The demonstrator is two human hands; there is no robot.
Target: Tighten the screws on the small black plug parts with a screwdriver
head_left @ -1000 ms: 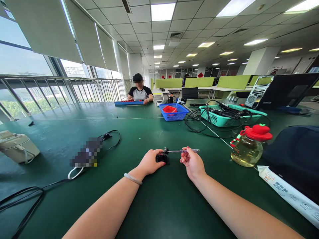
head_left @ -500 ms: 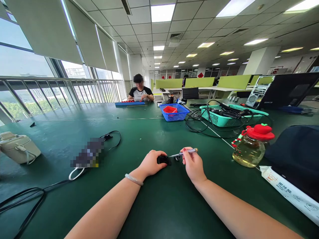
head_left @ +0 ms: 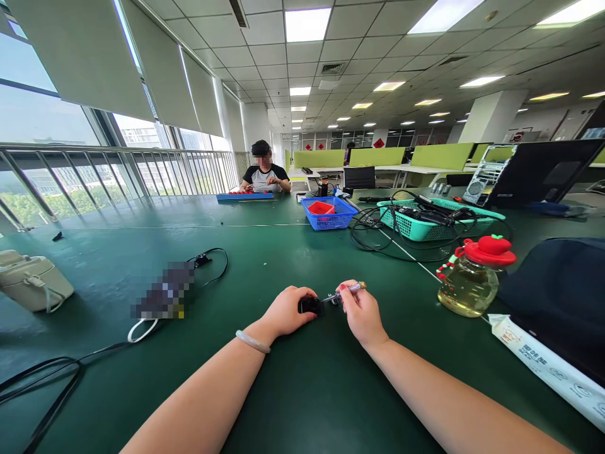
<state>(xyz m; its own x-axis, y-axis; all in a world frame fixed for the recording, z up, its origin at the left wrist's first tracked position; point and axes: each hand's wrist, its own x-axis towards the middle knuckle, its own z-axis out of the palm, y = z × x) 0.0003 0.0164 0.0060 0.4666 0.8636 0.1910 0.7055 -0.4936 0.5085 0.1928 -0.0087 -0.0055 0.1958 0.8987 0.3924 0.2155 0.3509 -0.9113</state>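
- One green table [head_left: 302, 391], stretching near to far.
- Two baskets: a blue basket [head_left: 331, 222] far off, a teal basket [head_left: 425, 231] far right.
- One red-lidded bottle [head_left: 467, 291], right.
- Two near hands: left hand [head_left: 289, 309] grasping a black object [head_left: 309, 306] on the table, right hand [head_left: 363, 313] gripping a screwdriver [head_left: 358, 287].
- One screwdriver, shaft pointing left; tip contact unclear.
- One small dark piece [head_left: 335, 301], just right of the black object.

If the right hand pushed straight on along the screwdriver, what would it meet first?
Likely the black part in the left hand, met by the screwdriver tip-first; they may already touch. Depth is unclear, so the small piece beside it could catch first.
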